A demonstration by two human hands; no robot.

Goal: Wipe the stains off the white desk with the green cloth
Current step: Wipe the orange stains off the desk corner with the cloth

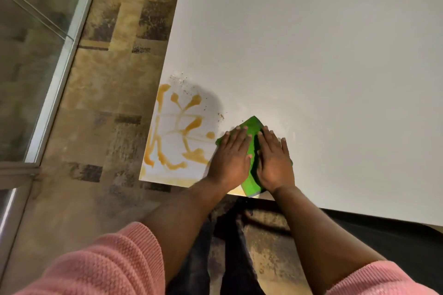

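Note:
The green cloth (253,130) lies flat on the white desk (323,55) near its front edge. Both palms press down on it side by side: my left hand (231,158) covers its left half and my right hand (274,160) its right half, fingers stretched and pointing away from me. Orange-brown stains (182,132), smeared in streaks and blobs, fill the desk's front left corner just left of the cloth. Small dark crumbs (182,78) are scattered above the stains.
The desk's left edge (165,62) and front edge (167,182) drop to a patterned brown floor (107,79). A glass panel with a metal frame (60,55) stands at the left. Pink sleeves cover my upper arms.

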